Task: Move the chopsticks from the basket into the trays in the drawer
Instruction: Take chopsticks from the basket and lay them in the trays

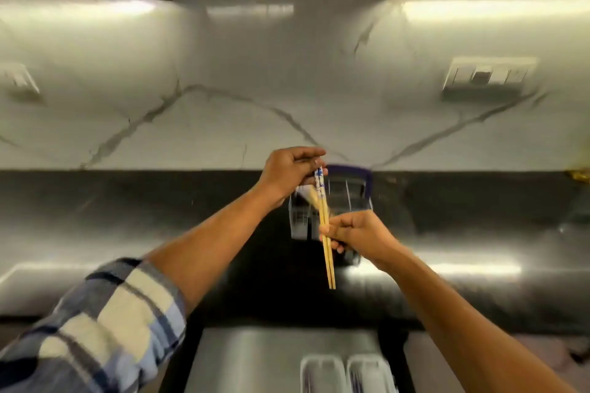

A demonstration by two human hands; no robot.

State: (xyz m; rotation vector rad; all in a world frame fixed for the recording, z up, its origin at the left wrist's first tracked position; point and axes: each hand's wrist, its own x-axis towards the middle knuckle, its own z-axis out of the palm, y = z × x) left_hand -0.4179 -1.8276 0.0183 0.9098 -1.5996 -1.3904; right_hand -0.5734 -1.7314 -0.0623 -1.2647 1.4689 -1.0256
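Both hands held the same chopsticks above the counter: the left hand pinched their blue-patterned upper ends, and the right hand was closed around their shafts lower down. The basket stood just behind and between the hands, touching neither as far as the blur allowed. Two trays lay in the open drawer, well below the hands.

I am reading no text, label, brand or number anywhere. The chopsticks are showing a blue pattern at their upper ends, but it is too blurred for me to make out as writing.
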